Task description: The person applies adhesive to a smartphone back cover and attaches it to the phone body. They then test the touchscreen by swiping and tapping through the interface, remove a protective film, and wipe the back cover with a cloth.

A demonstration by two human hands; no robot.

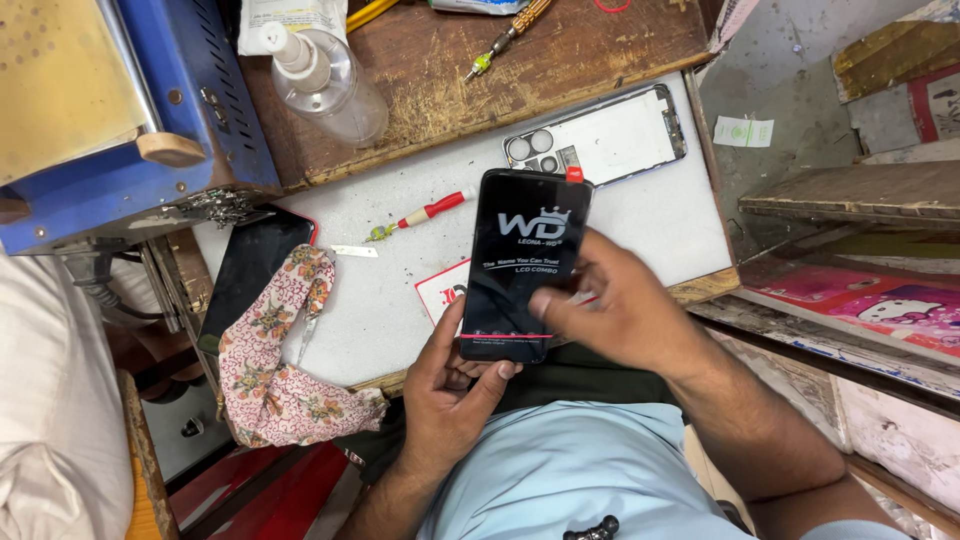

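A black phone display panel (520, 250) with a printed protective film and a small red tab at its top is held over the white work surface (640, 225). My left hand (452, 390) grips its lower end from below, thumb along the left edge. My right hand (610, 305) rests its fingers on the panel's right side and lower face. Just beyond the panel lies a white phone back frame (615, 135) with camera holes.
A red-handled screwdriver (420, 215) and a floral cloth (280, 340) lie on the left, beside a dark phone (250, 270). A clear dispenser bottle (325, 85) and another screwdriver (505, 38) sit on the wooden bench. A blue machine (130, 130) stands at far left.
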